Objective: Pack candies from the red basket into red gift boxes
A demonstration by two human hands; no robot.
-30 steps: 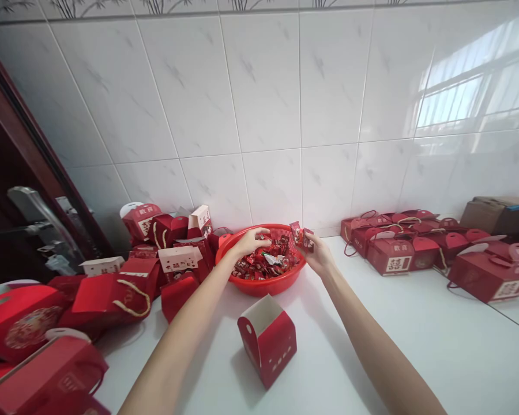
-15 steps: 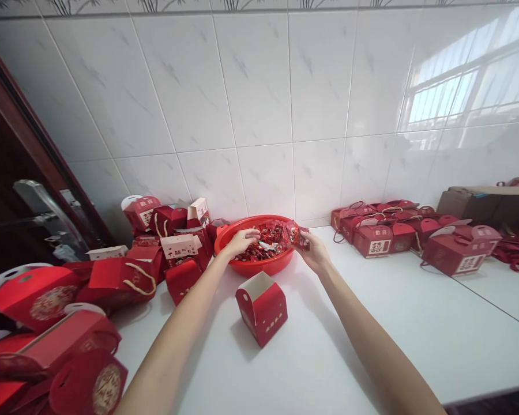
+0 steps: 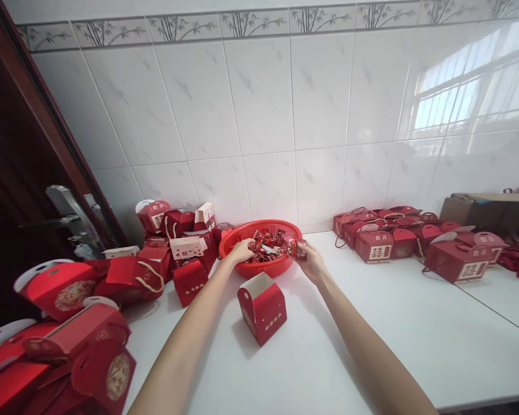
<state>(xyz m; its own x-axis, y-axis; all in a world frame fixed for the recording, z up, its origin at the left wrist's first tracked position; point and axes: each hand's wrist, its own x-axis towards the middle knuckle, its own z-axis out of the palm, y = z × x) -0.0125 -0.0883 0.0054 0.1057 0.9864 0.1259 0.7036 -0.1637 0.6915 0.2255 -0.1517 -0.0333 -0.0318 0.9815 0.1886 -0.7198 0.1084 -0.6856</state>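
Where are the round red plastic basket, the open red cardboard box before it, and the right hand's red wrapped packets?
Round red plastic basket (image 3: 277,268): head view, front outer wall.
Open red cardboard box (image 3: 268,310): head view, printed side panel.
Red wrapped packets (image 3: 300,250): head view, a wrapper's outer face.

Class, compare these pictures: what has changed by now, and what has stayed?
The left hand has come down into the wrapped candies; whether it grips any is hidden. The right hand, still holding red packets, has sunk slightly beside the right rim of the red plastic basket. The basket and the open red box in front of it stay put; the camera's view has shifted.
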